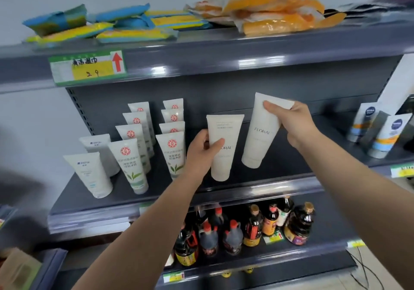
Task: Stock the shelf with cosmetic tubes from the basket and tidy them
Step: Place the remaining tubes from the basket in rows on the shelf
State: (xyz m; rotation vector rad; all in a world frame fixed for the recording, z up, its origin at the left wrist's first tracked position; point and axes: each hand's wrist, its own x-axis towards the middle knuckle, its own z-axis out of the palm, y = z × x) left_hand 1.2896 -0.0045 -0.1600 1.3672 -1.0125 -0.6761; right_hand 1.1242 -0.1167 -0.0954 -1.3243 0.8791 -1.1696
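Gripping white FLORAL tubes, left hand [202,149] one [223,148], right hand [291,121] another [261,133]

Your left hand [202,149] covers the first letter of the print on the left white tube [224,146]. The rear red-logo tubes [173,110] stand half hidden behind the front ones. The frame's right edge cuts off the blurred dark packages [380,3] on the top shelf [224,50].
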